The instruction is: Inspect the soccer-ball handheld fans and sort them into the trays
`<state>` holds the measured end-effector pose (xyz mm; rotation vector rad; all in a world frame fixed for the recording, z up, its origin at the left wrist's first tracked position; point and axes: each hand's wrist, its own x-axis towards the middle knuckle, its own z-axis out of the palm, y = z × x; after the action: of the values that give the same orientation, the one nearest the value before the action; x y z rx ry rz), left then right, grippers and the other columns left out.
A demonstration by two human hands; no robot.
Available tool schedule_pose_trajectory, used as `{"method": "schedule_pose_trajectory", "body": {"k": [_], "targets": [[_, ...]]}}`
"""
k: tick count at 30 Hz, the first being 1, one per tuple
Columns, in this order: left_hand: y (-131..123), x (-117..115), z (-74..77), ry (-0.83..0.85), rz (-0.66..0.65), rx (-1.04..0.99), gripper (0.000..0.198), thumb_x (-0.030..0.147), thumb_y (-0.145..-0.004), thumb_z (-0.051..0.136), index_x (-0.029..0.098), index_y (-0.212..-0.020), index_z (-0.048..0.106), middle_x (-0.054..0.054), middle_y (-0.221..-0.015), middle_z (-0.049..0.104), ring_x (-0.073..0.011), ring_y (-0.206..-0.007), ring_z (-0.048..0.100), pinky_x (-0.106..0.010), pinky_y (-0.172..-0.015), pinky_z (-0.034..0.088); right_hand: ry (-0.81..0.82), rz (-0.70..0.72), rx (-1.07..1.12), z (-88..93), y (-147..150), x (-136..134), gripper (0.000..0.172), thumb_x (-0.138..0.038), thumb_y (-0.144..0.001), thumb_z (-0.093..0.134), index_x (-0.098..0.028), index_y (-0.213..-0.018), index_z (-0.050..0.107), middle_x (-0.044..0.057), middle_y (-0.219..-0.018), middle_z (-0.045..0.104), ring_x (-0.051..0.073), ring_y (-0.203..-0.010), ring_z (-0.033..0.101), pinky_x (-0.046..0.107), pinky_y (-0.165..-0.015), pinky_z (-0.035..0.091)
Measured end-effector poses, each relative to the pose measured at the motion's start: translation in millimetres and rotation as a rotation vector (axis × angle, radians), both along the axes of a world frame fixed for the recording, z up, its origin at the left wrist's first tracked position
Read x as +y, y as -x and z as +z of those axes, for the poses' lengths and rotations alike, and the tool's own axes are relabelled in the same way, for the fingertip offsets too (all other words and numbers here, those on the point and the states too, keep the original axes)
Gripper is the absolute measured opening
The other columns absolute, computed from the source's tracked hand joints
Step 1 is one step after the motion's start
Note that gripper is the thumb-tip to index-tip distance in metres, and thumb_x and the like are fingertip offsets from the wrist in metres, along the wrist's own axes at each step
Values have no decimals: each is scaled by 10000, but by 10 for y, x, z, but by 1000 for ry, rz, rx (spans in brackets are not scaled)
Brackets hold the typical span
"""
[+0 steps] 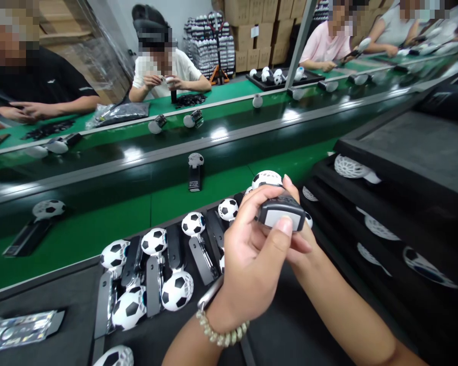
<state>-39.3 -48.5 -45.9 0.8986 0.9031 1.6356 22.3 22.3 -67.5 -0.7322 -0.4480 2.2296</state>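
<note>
In both my hands is a handheld device with a dark handle and a soccer-ball head [267, 179]; the light grey end of its handle [282, 218] faces me. My left hand [252, 254] wraps round the handle, with the thumb pressed on that end. Behind and to the right, my right hand [301, 241] closes on the same device, its fingers partly hidden. Below and left of my hands, several similar devices [154, 241] lie side by side in a black tray [76, 300], heads pointing alternate ways.
A conveyor belt [236, 124] carrying several devices runs across ahead. One device [195, 173] lies on the green surface and another [34, 229] at left. Stacked black trays [404, 198] rise at right. Co-workers [171, 71] sit across the belt.
</note>
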Motion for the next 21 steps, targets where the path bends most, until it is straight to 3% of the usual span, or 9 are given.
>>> {"method": "schedule_pose_trajectory", "body": {"k": [3,5,12,21], "targets": [[-11,14,7,-7,20,30,210,238,-873,568,265,-1080,586,-2,-994,643,-108,-653,690,-168,-521,558,96,-28,33,14,-1,6,461,-635,-819,445,-212,-670,555,-7,-574,579,113,-493,562,189,-398,426],[-11,22,6,-14,37,32,201,227,-871,567,254,-1069,591,-18,-1079,620,-117,-660,695,-191,-534,575,86,-22,43,5,3,11,467,-643,-815,448,-212,-674,558,-4,-565,573,119,-493,553,203,-419,439],[-7,20,-5,-20,16,9,203,211,-877,556,233,-1078,569,-27,-993,650,-163,-681,709,-255,-570,608,38,-25,59,-57,8,29,445,-640,-815,460,-218,-762,591,-18,-545,527,128,-497,541,229,-477,474],[-12,34,-20,-58,-26,-36,221,183,-885,545,218,-1103,554,-13,-910,689,-158,-709,712,-252,-614,624,2,-37,46,-55,-6,38,461,-650,-817,441,-220,-709,566,-15,-545,534,124,-504,549,217,-475,462]]}}
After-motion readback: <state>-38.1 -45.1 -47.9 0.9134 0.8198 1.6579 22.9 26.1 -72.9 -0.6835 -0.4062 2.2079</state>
